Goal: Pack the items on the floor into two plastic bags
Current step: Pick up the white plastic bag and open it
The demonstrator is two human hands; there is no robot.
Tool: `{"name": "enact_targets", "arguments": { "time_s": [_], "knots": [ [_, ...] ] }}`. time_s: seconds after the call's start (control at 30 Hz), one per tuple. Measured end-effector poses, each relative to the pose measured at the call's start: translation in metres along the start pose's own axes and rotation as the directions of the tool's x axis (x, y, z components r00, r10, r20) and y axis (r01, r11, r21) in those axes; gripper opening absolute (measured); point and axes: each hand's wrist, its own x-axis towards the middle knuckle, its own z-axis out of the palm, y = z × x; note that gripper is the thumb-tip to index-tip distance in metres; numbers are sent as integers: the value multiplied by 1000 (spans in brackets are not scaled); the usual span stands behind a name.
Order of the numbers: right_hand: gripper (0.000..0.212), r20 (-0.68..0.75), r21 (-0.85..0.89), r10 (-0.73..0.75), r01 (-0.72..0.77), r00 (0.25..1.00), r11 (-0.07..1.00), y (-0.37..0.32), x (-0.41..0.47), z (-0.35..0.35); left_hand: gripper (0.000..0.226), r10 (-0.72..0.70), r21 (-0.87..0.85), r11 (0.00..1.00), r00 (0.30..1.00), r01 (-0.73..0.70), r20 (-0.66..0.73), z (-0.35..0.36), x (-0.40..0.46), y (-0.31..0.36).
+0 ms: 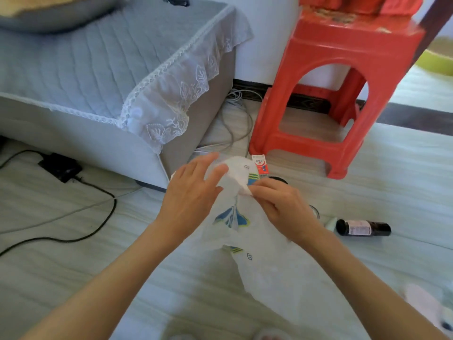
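Observation:
A thin white plastic bag (267,261) with blue and green print hangs between both hands above the floor. My left hand (193,195) touches the bag's top edge with its fingers spread. My right hand (282,204) pinches the bag's upper edge. A small red and white box (260,165) stands on the floor just beyond the bag. A dark brown bottle (362,228) lies on its side at the right, with a pale small item (331,223) beside it. A round dark object (278,179) is mostly hidden behind my right hand.
A red plastic stool (343,94) stands behind the items. A grey sofa with a lace cover (117,82) fills the left. Black cables and a power adapter (60,166) lie on the floor at left; more wires (235,119) sit between sofa and stool.

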Motion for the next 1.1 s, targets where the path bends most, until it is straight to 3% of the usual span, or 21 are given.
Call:
{"name": "enact_targets", "arguments": {
  "time_s": [0.07,0.13,0.2,0.27,0.33,0.37,0.47,0.53,0.6,0.67,0.7,0.77,0.83,0.87,0.93,1.03,1.07,1.1],
  "knots": [
    [32,-37,-37,80,-81,996,996,-3,-4,-12,17,18,-103,995,994,-7,104,-10,-5,0],
    [35,-9,-156,234,-232,972,960,-5,-10,-25,18,-120,-265,946,962,185,243,-25,-9,3],
    [28,163,-312,450,-387,878,867,-8,-20,-38,15,-313,-384,825,901,415,301,-44,-8,8],
    [22,311,-400,573,-442,759,803,-19,-30,-46,13,-495,-508,600,786,618,371,-67,-3,13],
    [21,306,-390,612,-491,729,779,-32,-42,-55,13,-556,-646,246,651,722,516,-89,-2,18],
    [19,265,-328,632,-548,728,769,-37,-47,-61,15,-558,-658,137,606,741,567,-97,-5,19],
    [10,147,85,708,-721,691,687,-50,-57,-84,23,-550,-613,14,518,790,655,-116,-16,19],
    [13,113,388,749,-723,653,571,-60,-59,-102,29,-506,-626,-213,463,750,728,-127,-22,22],
    [9,101,485,786,-720,610,496,-67,-63,-115,28,-507,-629,-401,410,666,758,-135,-27,26],
    [8,88,452,806,-744,586,492,-71,-68,-121,21,-527,-644,-467,394,606,753,-140,-33,30],
    [9,76,435,819,-758,568,486,-72,-73,-124,18,-535,-662,-454,411,596,738,-143,-36,32],
    [11,87,422,845,-788,527,448,-73,-81,-132,12,-540,-716,-323,501,619,676,-151,-43,33],
    [11,182,535,847,-773,499,340,-75,-87,-144,12,-484,-727,-31,626,686,611,-157,-53,29],
    [11,252,641,839,-733,483,229,-77,-89,-150,13,-451,-701,147,678,698,580,-162,-58,29],
    [8,333,770,810,-635,483,63,-81,-90,-161,11,-419,-625,399,740,671,527,-167,-64,25],
    [12,352,786,756,-613,552,81,-94,-80,-169,19,-431,-400,721,818,566,381,-165,-59,22],
    [13,346,784,736,-610,582,114,-100,-74,-169,8,-417,-334,787,847,518,331,-165,-55,26],
    [12,333,775,721,-612,607,158,-107,-68,-170,22,-375,-314,832,882,456,286,-167,-49,33]
  ]
}}
